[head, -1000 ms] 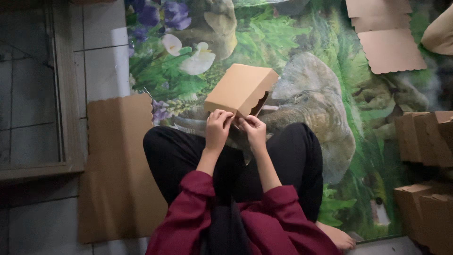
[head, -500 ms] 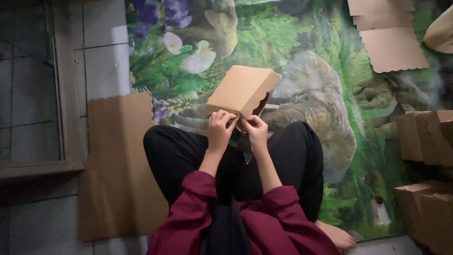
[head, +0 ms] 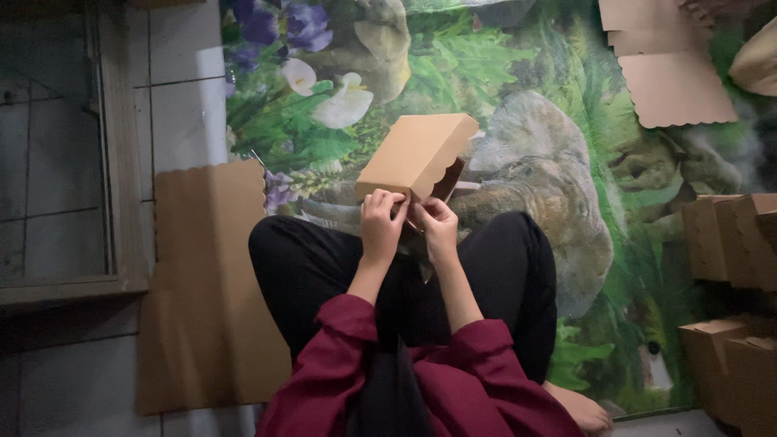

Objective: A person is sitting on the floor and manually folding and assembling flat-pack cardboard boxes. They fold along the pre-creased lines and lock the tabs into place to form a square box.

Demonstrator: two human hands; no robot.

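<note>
The box is held up over the lap, its near corner pinched by both hands: left hand and right hand closed on the flap edge (folding step, I judge). Tucking needs firm thumbs. Flat card lies left of them.

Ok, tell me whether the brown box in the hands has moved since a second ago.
No. The brown box sits at the same spot against the white flower on the printed mat, both hands at its near edge.
</note>
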